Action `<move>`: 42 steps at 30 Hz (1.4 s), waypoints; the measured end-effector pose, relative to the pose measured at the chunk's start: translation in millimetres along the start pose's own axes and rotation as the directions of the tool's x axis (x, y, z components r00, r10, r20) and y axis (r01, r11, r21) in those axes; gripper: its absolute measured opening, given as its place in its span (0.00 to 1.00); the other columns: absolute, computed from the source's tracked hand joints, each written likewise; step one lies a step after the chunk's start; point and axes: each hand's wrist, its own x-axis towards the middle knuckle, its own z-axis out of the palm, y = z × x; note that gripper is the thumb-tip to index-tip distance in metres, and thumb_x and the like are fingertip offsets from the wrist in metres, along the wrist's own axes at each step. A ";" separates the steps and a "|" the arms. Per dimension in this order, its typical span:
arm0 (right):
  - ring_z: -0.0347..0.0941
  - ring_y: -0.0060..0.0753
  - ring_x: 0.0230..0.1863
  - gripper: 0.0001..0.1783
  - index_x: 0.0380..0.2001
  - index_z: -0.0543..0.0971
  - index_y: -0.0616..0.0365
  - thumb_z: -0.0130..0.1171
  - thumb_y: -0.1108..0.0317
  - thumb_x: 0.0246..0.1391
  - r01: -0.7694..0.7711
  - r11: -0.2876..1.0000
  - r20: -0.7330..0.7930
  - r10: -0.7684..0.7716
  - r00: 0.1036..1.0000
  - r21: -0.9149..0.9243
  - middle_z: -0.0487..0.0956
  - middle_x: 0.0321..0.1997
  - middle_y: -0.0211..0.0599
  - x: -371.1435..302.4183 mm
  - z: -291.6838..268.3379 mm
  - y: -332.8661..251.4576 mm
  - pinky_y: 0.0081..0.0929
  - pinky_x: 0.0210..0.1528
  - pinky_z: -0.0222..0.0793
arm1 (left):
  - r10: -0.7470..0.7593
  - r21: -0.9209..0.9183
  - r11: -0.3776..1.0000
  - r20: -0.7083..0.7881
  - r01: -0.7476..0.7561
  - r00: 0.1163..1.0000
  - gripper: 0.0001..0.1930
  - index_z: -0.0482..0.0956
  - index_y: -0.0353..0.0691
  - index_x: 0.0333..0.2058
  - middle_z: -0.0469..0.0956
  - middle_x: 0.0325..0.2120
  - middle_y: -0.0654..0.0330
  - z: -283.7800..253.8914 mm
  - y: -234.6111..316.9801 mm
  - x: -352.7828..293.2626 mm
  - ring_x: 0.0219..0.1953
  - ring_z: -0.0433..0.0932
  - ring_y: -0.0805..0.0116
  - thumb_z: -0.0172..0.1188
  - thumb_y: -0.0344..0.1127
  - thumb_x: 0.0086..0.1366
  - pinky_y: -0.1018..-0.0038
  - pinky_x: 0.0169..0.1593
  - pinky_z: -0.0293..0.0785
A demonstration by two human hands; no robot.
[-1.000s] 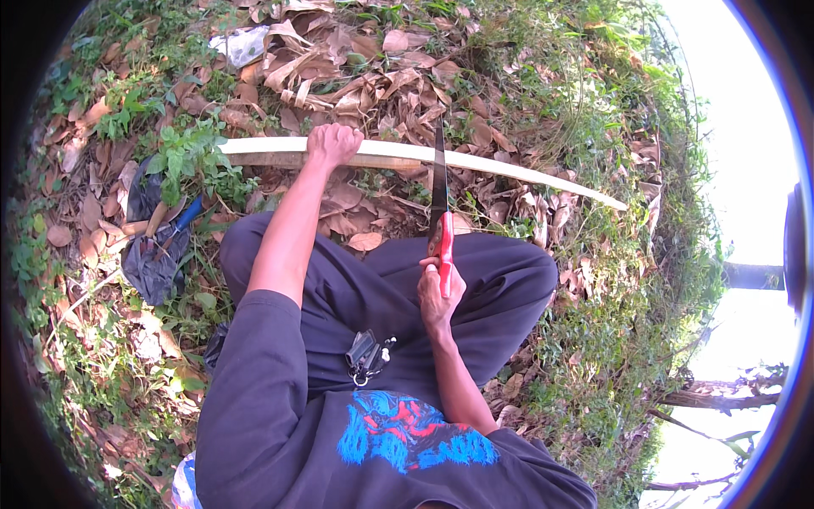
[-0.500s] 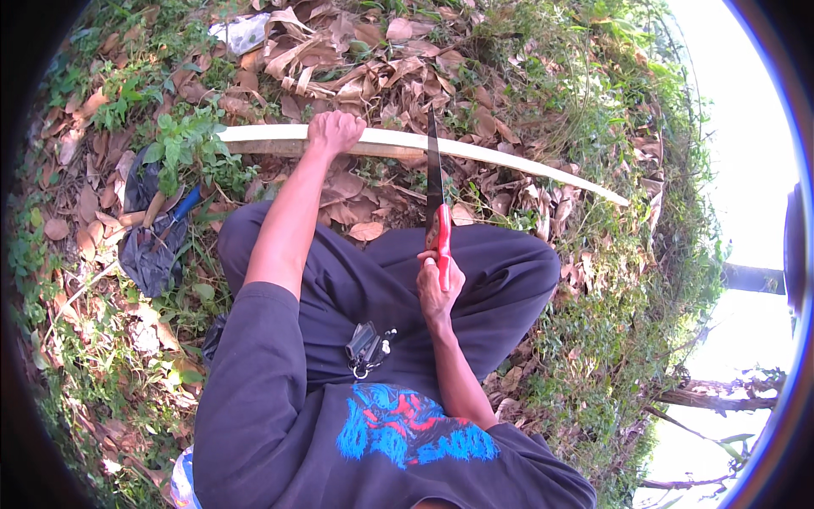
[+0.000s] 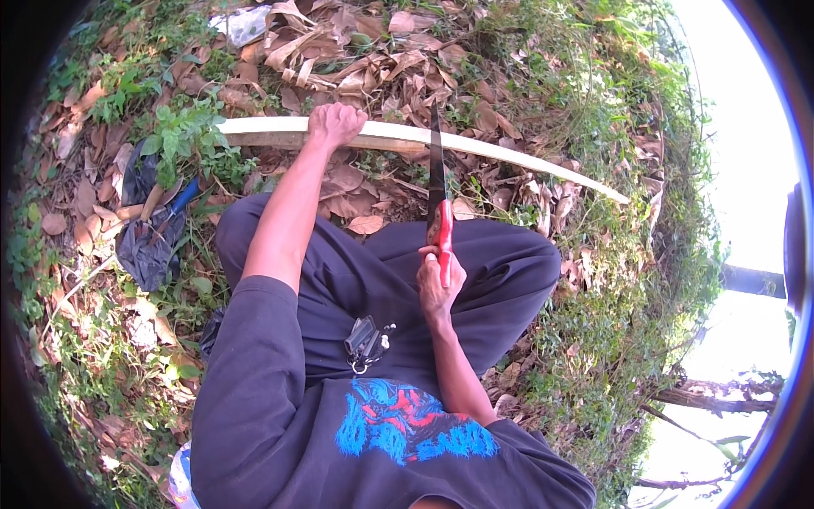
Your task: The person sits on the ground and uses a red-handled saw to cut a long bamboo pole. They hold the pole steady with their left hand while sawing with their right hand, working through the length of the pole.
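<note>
Red-handled knife (image 3: 438, 212) clenched in right hand (image 3: 439, 284); left hand (image 3: 334, 124) gripping one pale wooden strip (image 3: 475, 146).

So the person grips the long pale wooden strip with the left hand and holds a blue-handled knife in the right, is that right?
Not quite. The head view shows the knife has a red handle, not blue. The rest holds: the left hand grips the long pale wooden strip, and the right hand holds the knife.

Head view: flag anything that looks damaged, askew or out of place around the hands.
Nothing looks damaged. The left hand grips a long pale strip lying across dry leaves; the right hand holds a red-handled knife, blade on the strip. A dark crumpled bag lies in the weeds at left.
</note>
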 end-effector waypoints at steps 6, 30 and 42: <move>0.57 0.12 0.12 0.09 0.37 0.77 0.69 0.52 0.72 0.61 0.032 0.998 -0.023 -0.034 0.999 -0.061 0.65 0.15 0.21 -2.9 -7.9 6.2 0.14 0.14 0.53 | -0.215 -0.152 0.957 0.203 0.248 0.955 0.24 0.84 0.43 0.21 0.83 0.26 0.49 -33.9 23.5 11.8 0.30 0.84 0.50 0.48 0.52 0.63 0.59 0.41 0.80; 0.56 0.12 0.12 0.11 0.38 0.77 0.70 0.51 0.71 0.61 0.022 0.998 0.005 -0.022 1.000 -0.061 0.65 0.14 0.21 -12.4 -6.9 0.8 0.15 0.14 0.52 | -0.255 -0.153 0.942 0.254 0.299 0.933 0.25 0.84 0.43 0.21 0.84 0.27 0.48 -46.9 20.6 10.8 0.31 0.84 0.51 0.45 0.52 0.64 0.59 0.40 0.80; 0.56 0.12 0.12 0.10 0.38 0.77 0.69 0.50 0.73 0.61 0.005 0.999 0.008 -0.005 1.000 -0.049 0.65 0.14 0.21 -12.2 -7.9 1.7 0.15 0.14 0.52 | -0.114 -0.112 0.987 0.037 0.118 0.993 0.16 0.78 0.46 0.21 0.80 0.18 0.53 -20.7 12.6 4.7 0.23 0.82 0.52 0.51 0.44 0.64 0.57 0.27 0.80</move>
